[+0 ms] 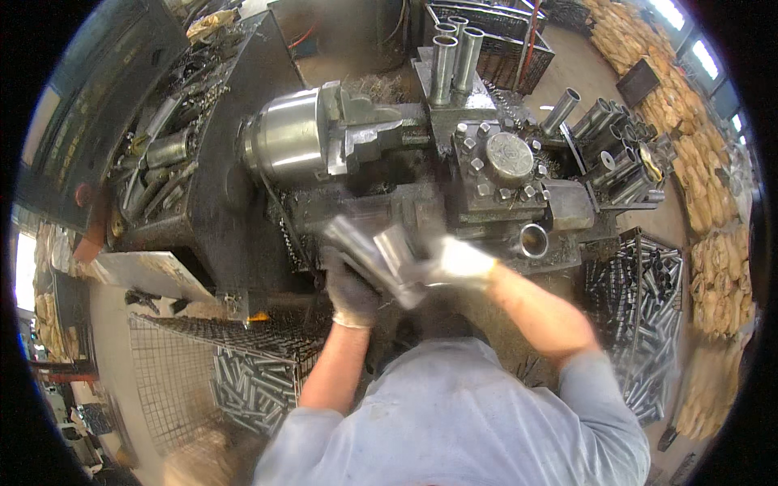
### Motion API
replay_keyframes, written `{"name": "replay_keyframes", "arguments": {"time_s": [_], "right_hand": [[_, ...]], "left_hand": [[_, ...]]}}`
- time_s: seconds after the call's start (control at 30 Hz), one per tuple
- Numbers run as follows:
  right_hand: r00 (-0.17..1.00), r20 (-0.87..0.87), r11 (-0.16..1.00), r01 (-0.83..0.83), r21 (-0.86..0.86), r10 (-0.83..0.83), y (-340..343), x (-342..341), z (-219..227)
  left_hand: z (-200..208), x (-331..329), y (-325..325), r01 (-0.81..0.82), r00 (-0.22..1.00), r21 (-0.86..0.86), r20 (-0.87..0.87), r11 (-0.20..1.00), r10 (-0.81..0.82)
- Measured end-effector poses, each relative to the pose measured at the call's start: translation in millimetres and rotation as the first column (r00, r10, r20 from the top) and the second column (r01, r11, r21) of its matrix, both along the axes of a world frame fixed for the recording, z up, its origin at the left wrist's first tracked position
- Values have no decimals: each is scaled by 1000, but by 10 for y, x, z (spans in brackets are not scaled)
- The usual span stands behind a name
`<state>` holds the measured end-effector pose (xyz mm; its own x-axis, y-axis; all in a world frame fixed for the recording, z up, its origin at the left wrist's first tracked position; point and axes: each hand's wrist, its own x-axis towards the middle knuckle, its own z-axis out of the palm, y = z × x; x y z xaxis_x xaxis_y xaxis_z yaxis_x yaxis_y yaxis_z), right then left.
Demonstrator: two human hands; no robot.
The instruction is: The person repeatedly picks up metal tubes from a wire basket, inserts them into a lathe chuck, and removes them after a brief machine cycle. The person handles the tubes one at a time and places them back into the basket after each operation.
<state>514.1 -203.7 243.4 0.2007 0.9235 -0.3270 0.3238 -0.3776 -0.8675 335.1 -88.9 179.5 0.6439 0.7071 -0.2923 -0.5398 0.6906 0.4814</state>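
Note:
My left hand (352, 293), in a dark glove, is closed around a shiny metal tube (356, 245) held tilted in front of my chest. Beside that tube, a second short metal tube (394, 246) is in my right hand (460, 264), whose glove is white at the back and blurred by motion. The lower ends of both tubes come close together; whether they touch I cannot tell. Beyond my hands stands a lathe with a large steel chuck (293, 134), whose jaws have no tube in them. To its right is a bolted tool post (509, 158).
Several tubes (442, 69) stand upright behind the tool post, and one tube (532, 240) lies near its front. More tubes (616, 162) fill a rack at right. Wire baskets (166, 389) of tubes flank me. Hand tools (162, 154) clutter the headstock. Stacked sacks (705, 186) line the right.

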Motion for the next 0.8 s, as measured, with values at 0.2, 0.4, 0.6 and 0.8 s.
{"name": "replay_keyframes", "arguments": {"time_s": [0.2,0.4,0.6,0.8], "right_hand": [[978,-37,959,210,191,-207,49,-135,865],[461,887,945,-275,177,-32,592,1368,1584],[125,879,875,-230,-426,460,1578,2259,826],[358,750,830,-289,-477,556,1853,2112,305]], "left_hand": [[278,516,99,407,882,20,250,913,-399],[-195,1383,457,634,635,660,-742,403,217],[-919,-112,330,314,674,569,-698,760,243],[-1470,-1485,238,-470,416,196,-811,861,412]]}}
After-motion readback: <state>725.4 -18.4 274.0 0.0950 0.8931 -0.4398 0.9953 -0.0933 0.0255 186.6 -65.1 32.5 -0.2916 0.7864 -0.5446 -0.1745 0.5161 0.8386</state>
